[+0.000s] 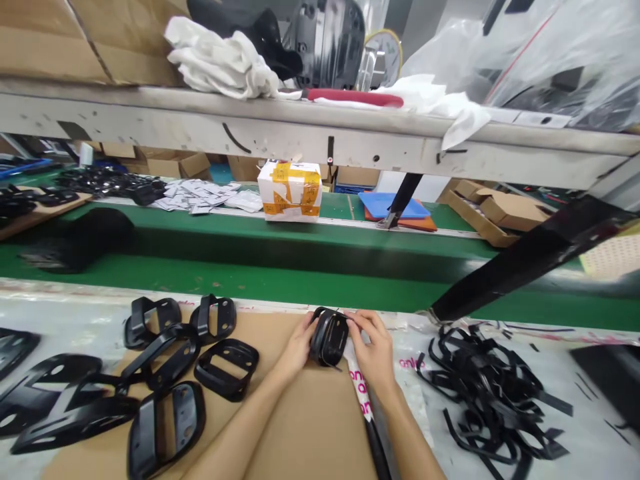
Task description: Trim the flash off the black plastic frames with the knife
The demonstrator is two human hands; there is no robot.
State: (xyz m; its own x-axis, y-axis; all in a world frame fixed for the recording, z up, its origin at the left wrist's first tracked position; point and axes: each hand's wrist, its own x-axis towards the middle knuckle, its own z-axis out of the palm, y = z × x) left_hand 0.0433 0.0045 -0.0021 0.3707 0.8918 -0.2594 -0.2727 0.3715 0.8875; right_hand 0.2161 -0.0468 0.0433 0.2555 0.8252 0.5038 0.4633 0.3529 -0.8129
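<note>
Cardboard [320,433] lies nearest you. Near its far edge you hold a black frame [334,341]: left hand [300,343] gripping its side, some fingertips hidden; right hand [373,345] pinching its upper corner, thumb near index. Piece looks unfinished; can't tell whether a strip is seated. Loose frames [227,369] on the cardboard's left, heaped strips [500,400] to its right: seemingly remaining.

A pale covered bench [65,327] spans the lower frame, with a cardboard sheet [310,427] lying on its middle. Several black frames [191,412] rest on the sheet at lower left, and a heap of black strips [500,393] lies on the bench at lower right. Across the top, a white shelf [170,127] carries bunched white cloth [220,63] and a long red handle [355,98].
</note>
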